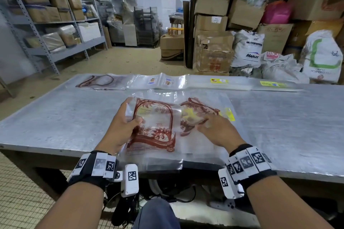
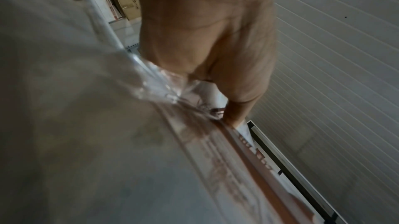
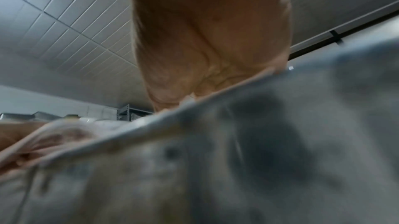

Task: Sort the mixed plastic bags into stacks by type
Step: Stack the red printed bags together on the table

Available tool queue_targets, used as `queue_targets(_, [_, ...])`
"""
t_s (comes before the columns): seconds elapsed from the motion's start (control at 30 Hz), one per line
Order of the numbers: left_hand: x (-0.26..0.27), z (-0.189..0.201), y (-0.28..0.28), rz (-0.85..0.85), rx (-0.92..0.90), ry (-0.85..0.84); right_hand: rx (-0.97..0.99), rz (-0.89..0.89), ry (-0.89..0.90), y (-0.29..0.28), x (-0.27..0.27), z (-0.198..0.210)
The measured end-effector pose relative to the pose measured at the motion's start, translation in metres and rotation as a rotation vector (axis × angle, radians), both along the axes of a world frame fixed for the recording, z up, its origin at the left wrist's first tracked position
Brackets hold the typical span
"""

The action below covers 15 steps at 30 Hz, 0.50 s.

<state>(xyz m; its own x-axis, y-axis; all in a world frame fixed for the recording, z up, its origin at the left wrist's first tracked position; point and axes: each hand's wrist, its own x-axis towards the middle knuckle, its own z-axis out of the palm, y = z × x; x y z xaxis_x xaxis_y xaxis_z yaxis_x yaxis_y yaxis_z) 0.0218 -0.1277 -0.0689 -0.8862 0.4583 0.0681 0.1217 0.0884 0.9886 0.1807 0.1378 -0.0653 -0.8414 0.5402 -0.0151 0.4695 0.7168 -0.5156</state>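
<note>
Left hand: my left hand (image 1: pixel 122 126) holds up the left edge of a clear bag with a red-brown print (image 1: pixel 154 122), thumb on top and fingers (image 1: pixel 128 103) curled round behind it, clamped on the plastic.
Right hand: my right hand (image 1: pixel 214 128) lies on the mixed pile (image 1: pixel 202 145), fingers reaching into the crumpled plastic; whether they pinch a bag or only press on it, I cannot tell.
Printed bag: lifted and tilted over the pile, near the front edge of the desk (image 1: pixel 279 126).
Mixed pile: loose clear bags in front of me, some hanging over the desk's front edge.
Sorted stacks: four in a row along the far edge — red-brown printed bags (image 1: pixel 100 81), bags with small picture labels (image 1: pixel 160 81), bags with a yellow label (image 1: pixel 219 82), bags with a yellow-green label (image 1: pixel 273 85).
</note>
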Motion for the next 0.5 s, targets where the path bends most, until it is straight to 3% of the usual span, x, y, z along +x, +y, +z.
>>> queue_targets(0.13, [-0.003, -0.003, -0.009, 0.004, -0.072, 0.011, 0.095, 0.055, -0.159, -0.013, -0.001, -0.005])
queue_targets(0.3, [-0.007, -0.006, -0.022, 0.042, 0.018, -0.019, -0.02, 0.096, -0.155, -0.007, 0.005, 0.004])
queue_targets(0.5, [-0.013, -0.01, -0.026, 0.03, 0.033, 0.004, 0.102, -0.051, -0.077, -0.032, -0.005, 0.009])
